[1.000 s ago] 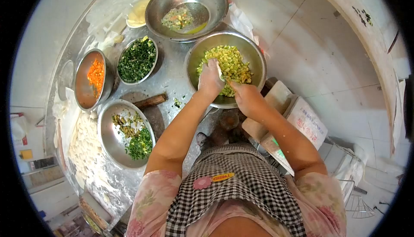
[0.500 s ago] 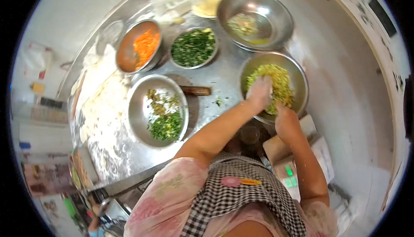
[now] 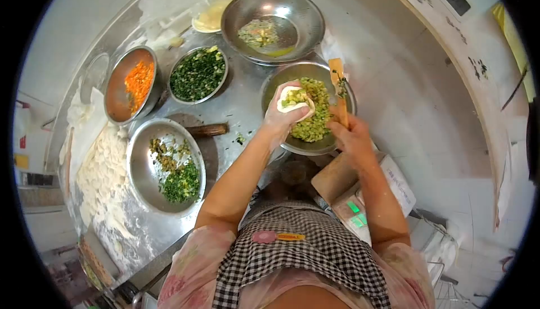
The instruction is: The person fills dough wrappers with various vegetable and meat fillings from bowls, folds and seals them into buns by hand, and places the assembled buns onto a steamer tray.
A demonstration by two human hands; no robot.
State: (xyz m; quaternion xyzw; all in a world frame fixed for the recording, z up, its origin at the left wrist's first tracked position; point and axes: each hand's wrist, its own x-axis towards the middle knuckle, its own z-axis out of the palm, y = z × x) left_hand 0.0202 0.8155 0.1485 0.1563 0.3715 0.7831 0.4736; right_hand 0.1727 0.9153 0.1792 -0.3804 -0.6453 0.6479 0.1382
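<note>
My left hand [image 3: 277, 119] cups a round white dough wrapper [image 3: 304, 108] with chopped green filling on it, above the left part of a steel bowl [image 3: 272, 88]. Pale green diced filling [image 3: 315, 126] lies in that bowl. At the bowl's right edge, my right hand [image 3: 353, 138] grips a flat wooden spatula [image 3: 338, 92], its blade pointing up and away from me. Green bits stick to the blade.
Left of my hands are a bowl of dark greens [image 3: 198, 76], a bowl of orange shreds [image 3: 139, 86], a bowl of mixed greens [image 3: 136, 167] and floured dough pieces [image 3: 104, 165]. Behind stands a large steel bowl [image 3: 309, 19]. Boxes [image 3: 337, 179] sit at lower right.
The spatula has come up out of the filling, and my right hand has moved right. My left hand has turned, so the wrapper and its filling now show. The view has shifted and swung back.
</note>
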